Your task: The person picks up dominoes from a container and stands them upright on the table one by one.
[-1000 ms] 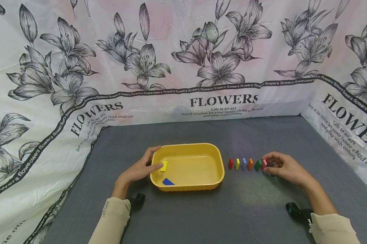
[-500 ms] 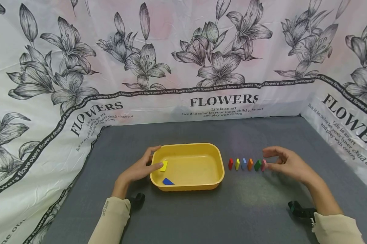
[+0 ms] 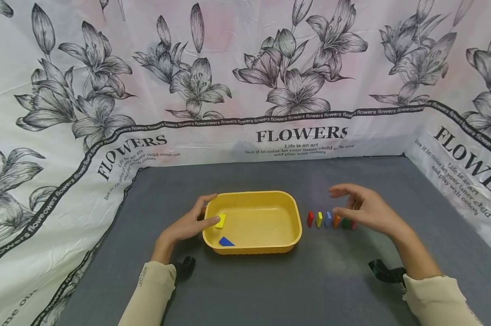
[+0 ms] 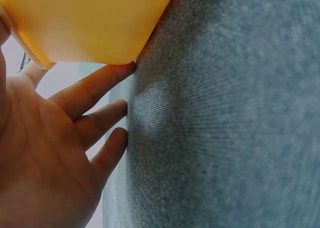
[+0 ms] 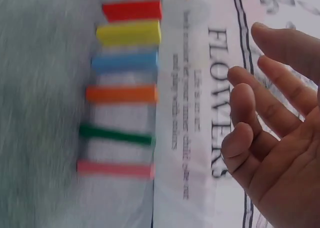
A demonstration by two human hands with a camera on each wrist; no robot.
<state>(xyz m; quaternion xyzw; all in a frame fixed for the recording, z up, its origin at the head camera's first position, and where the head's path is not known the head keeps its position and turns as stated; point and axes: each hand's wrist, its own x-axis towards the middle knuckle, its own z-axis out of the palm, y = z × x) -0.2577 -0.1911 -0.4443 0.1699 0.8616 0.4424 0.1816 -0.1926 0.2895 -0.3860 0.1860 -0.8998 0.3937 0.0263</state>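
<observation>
My left hand (image 3: 186,225) grips the left end of a yellow plastic tub (image 3: 251,250), thumb over the rim and fingers outside. In the left wrist view, the fingers (image 4: 95,90) spread beneath the tub's side, tips at the grey cloth. To the tub's right stands a row of upright domino blocks: red (image 5: 132,10), yellow (image 5: 129,34), light blue (image 5: 125,62), orange (image 5: 121,94), green (image 5: 117,134) and pink (image 5: 116,169). Above this row hovers my right hand (image 3: 368,208), holding nothing, thumb and fingers apart. It partly covers the green and pink blocks in the head view.
Inside the tub lie a yellow block (image 3: 220,221) by the left thumb and a dark blue block (image 3: 226,242) near the front wall. Grey cloth (image 3: 278,290) covers the table. A flower-printed sheet (image 3: 213,145) rises behind and along both sides.
My right hand has let go of the pink block, lifted and moved left above the row. The pink block stays standing at the right end. My left hand keeps its hold on the tub.
</observation>
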